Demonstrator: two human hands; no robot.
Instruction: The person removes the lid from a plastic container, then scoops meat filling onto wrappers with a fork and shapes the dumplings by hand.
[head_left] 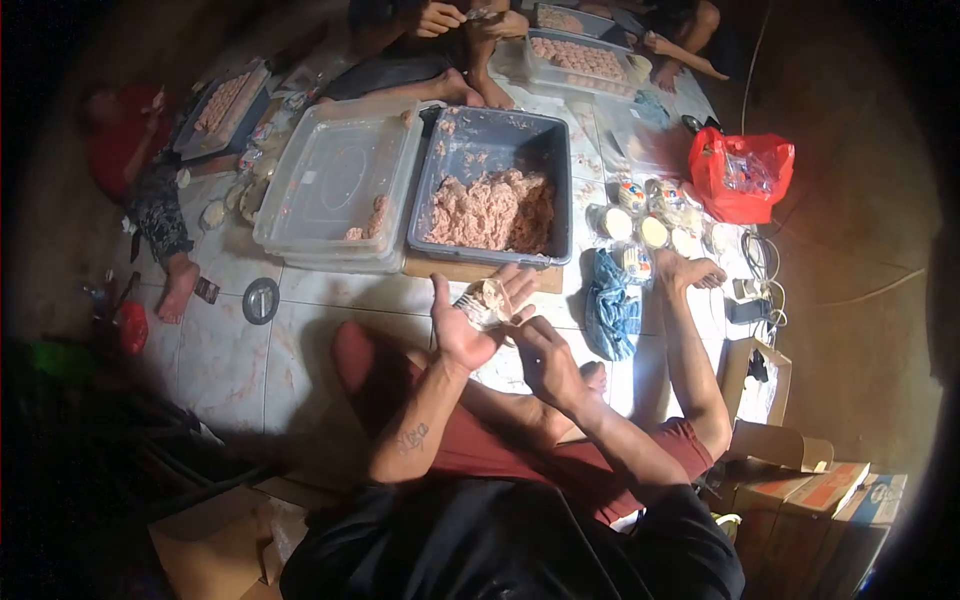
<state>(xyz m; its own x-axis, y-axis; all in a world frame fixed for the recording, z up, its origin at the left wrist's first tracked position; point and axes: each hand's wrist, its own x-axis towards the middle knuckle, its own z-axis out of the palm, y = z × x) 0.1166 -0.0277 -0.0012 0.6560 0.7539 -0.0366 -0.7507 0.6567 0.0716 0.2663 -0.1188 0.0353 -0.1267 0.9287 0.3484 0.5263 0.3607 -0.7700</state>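
My left hand (pixel 468 335) is turned palm up with its fingers spread, bearing a thin pale wrapper (pixel 484 304) with a small lump of filling on it. My right hand (pixel 548 365) is closed close beside the wrapper, fingertips near its right edge; what they pinch, if anything, is hidden. Just beyond both hands stands a dark grey tub (pixel 490 254), partly filled with pink minced meat (pixel 490 210). To its left is a stack of clear plastic boxes (pixel 335 250), with bits of mince in the top one.
Round pale stacks (pixel 653 232) and a blue cloth (pixel 612 310) lie to the right. Behind them is a red plastic bag (pixel 740 180). Co-workers sit opposite and at left near trays of formed pieces (pixel 580 60). Cables (pixel 762 260) and cardboard boxes (pixel 800 510) line the right side.
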